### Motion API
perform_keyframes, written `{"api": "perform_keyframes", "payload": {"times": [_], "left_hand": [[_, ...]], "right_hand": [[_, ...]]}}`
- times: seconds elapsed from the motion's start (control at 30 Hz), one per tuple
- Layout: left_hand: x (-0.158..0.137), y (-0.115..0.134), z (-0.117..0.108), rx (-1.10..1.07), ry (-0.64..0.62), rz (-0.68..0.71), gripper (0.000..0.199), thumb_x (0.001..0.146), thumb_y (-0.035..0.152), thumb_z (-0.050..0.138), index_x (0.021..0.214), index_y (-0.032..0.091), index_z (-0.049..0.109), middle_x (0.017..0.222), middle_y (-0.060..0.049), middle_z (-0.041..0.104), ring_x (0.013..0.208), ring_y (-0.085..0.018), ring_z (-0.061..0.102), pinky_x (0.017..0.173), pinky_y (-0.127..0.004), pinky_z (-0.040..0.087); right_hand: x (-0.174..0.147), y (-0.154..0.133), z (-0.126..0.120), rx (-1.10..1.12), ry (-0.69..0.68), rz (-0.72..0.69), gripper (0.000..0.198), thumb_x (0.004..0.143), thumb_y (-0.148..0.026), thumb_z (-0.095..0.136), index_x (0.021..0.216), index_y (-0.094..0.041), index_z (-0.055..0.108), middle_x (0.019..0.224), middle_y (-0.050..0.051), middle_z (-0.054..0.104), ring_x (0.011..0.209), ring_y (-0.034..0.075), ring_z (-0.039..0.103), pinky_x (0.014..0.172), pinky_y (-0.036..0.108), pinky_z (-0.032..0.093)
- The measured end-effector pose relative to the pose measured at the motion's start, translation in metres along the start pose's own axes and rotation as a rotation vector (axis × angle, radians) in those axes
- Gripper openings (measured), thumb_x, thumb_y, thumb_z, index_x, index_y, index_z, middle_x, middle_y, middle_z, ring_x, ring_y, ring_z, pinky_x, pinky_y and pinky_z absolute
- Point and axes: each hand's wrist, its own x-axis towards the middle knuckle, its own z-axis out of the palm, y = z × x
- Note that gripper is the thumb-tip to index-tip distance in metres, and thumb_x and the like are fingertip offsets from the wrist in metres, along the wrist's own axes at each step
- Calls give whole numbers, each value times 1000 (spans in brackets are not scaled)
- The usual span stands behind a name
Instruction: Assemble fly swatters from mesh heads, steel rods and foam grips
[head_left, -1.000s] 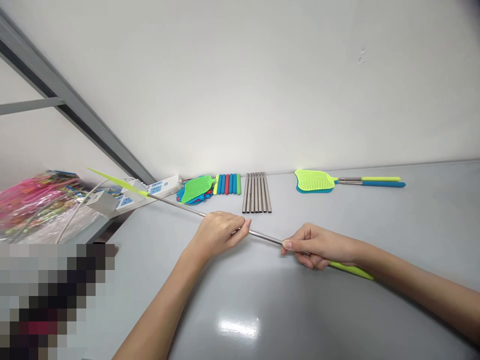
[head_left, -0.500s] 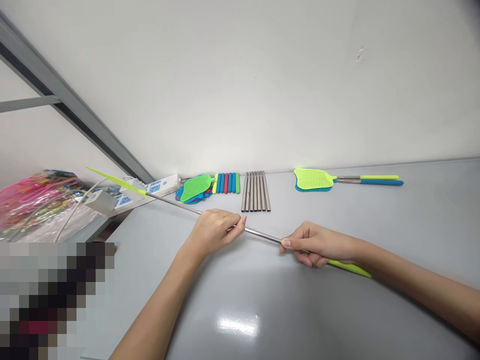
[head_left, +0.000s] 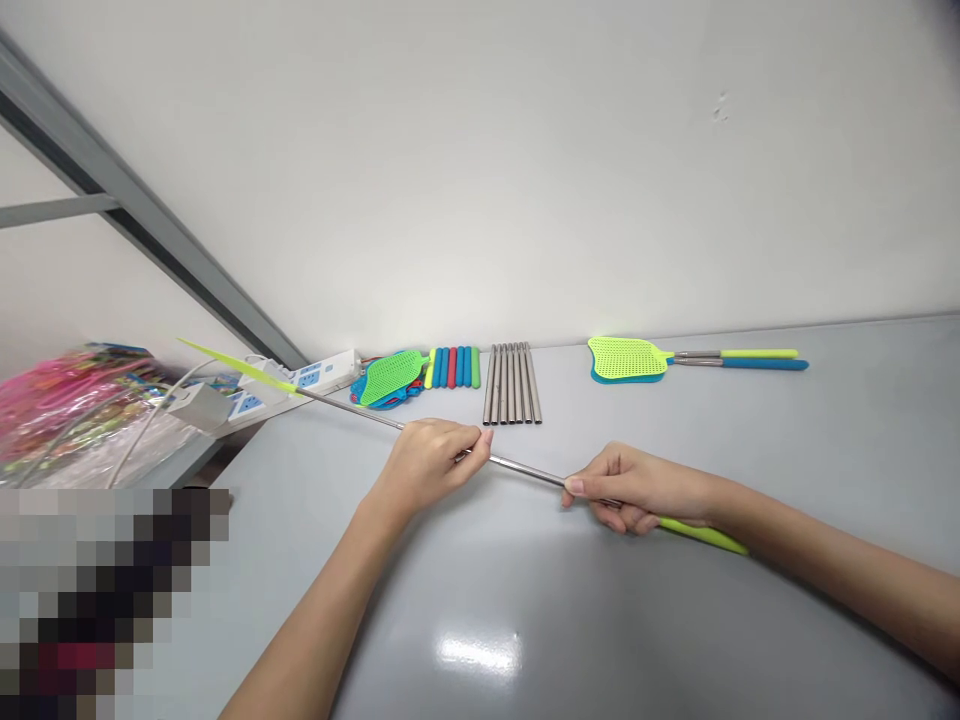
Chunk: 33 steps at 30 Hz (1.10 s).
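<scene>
Both my hands grip one fly swatter (head_left: 525, 469) with a long metal telescopic rod, drawn out and slanting down to the right above the table. My left hand (head_left: 435, 460) is closed round the middle of the rod. Farther along, my right hand (head_left: 622, 490) pinches the rod near its yellow-green grip, which shows below the wrist. The swatter's yellow-green head points to the upper left and is seen nearly edge-on. Behind my hands lie a row of metal tubes (head_left: 512, 385), several coloured handle grips (head_left: 452, 367) and a pile of loose swatter heads (head_left: 391, 378).
Two whole fly swatters (head_left: 630, 360), yellow-green over blue, lie at the back right by the wall. White power strips (head_left: 326, 370) with a cable stand at the left edge, near plastic-bagged coloured items (head_left: 67, 400). A grey metal frame (head_left: 150, 210) slants across the upper left.
Almost nothing differs. Both hands keep the same hold on the fly swatter, and its head end has shifted very slightly to the right.
</scene>
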Motion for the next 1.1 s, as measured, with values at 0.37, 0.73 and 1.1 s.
{"api": "perform_keyframes", "payload": {"times": [0.37,0.73,1.1], "left_hand": [[2,11,4,-30,-106,-127,39,85,29,36,49,16,39,42,4,35,41,-8,32,46,-22,21],[2,32,-1,-148,-284,18,28,85,31,36,67,18,52,56,2,52,51,-10,45,50,-23,28],[-2,51,8,-53,-260,21,24,85,22,33,64,18,44,57,1,53,49,-12,45,50,-26,29]], "right_hand": [[-1,-2,-3,28,-12,16,36,75,-47,55,82,-11,61,47,-5,46,34,2,25,31,16,16],[0,-2,-4,24,-10,51,38,72,-47,58,82,-11,62,47,-4,48,34,2,30,30,15,18],[-2,0,-7,-1,-8,99,35,71,-43,60,79,-10,65,45,-4,48,31,2,28,26,14,17]]}}
